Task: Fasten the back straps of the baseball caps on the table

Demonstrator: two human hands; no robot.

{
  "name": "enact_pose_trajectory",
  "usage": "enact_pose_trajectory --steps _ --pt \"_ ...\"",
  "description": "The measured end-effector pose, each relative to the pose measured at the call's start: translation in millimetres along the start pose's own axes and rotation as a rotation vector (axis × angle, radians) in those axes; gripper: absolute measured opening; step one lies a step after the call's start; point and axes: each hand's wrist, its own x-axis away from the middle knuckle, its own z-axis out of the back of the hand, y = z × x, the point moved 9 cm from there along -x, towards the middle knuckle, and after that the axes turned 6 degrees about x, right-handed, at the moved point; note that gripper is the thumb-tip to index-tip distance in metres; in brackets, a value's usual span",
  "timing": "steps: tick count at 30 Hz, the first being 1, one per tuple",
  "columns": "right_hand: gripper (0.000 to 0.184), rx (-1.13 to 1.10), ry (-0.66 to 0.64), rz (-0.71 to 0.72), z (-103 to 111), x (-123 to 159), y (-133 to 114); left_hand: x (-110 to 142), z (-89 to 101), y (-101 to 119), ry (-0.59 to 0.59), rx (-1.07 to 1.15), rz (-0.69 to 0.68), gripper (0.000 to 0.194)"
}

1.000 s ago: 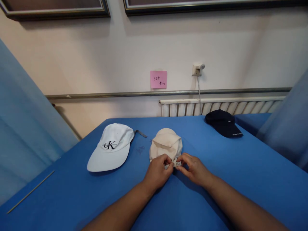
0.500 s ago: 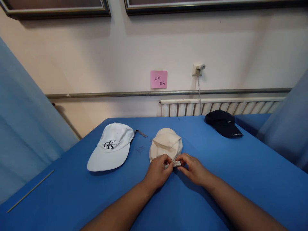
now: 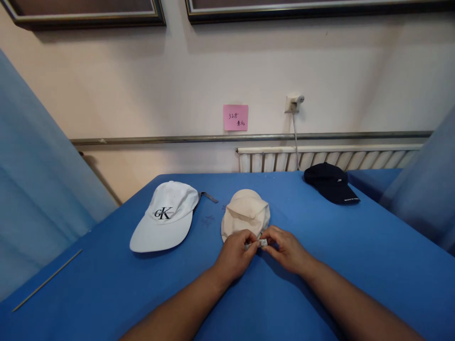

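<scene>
A beige cap point(image 3: 245, 213) lies on the blue-covered table, its crown dented, with its near edge toward me. At that edge my left hand point(image 3: 236, 253) is closed in a pinch on the cap's back strap. My right hand point(image 3: 286, 249) pinches the strap's other side, fingertips close to those of the left. Between them shows a small pale, shiny piece point(image 3: 263, 242) that looks like the strap's buckle; its details are too small to make out. My fingers partly hide the strap and the cap's lower rim.
To the left rests a white cap point(image 3: 161, 232) with black letters and a loose grey strap. A black cap point(image 3: 330, 183) sits at the back right. A thin stick point(image 3: 46, 281) lies near the left edge. Behind the table are a radiator point(image 3: 327, 158) and a metal pipe point(image 3: 177, 139).
The shiny piece between my fingertips has tilted slightly and a little less of it shows. Both hands keep their pinch; the view has shifted very slightly.
</scene>
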Motion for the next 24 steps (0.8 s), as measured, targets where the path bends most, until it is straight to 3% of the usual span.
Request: enact_pose_trajectory --steps 10,24 --pt "0.014 -0.041 0.131 -0.045 14 -1 10 0 14.7 7 -0.012 0.006 -0.032 0.015" --pt "0.015 -0.027 0.061 0.033 5 -2 -2 2 2.2 0 0.02 0.0 0.02 0.01"
